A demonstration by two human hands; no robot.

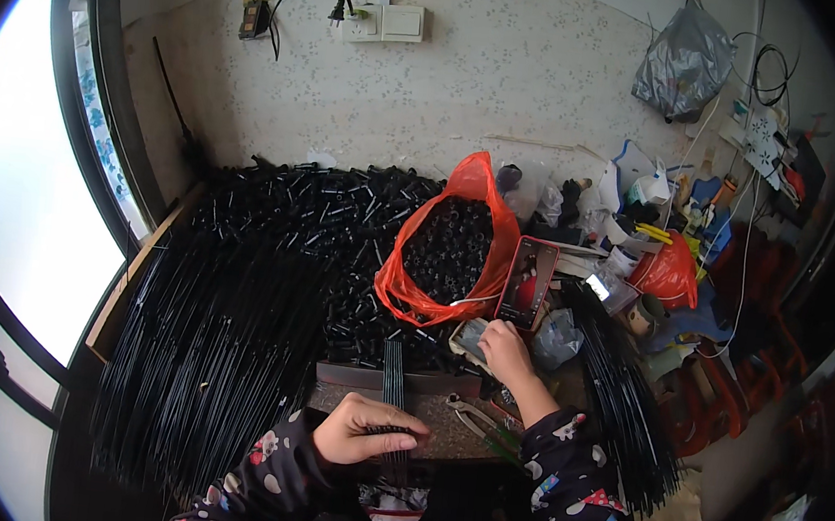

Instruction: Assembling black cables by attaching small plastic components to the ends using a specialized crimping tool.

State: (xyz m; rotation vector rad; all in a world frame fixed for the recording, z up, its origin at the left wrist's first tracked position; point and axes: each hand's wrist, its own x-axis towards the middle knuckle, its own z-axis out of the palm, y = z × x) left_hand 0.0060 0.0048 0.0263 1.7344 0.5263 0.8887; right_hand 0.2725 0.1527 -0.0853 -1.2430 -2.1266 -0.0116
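My left hand (366,433) is closed around a small bundle of thin black rods (394,371). The rods lie side by side and point away from me over the front edge of the work table. Further forward and to the right, my right hand (507,354) has its fingers drawn together at a small open box (460,343) with clear plastic in it. Whatever the fingertips hold, if anything, is hidden. Just beyond that hand, a phone in a red case (526,281) leans upright with its screen lit. Pliers (475,419) with green handles lie between my forearms.
Many long black rods (206,371) cover the left side, with a heap of short black tubular parts (312,205) behind. A red plastic bag (390,283) holds small black parts. More rods (620,406) lie at right, near clutter and a red bag (670,272). A window (4,171) stands left.
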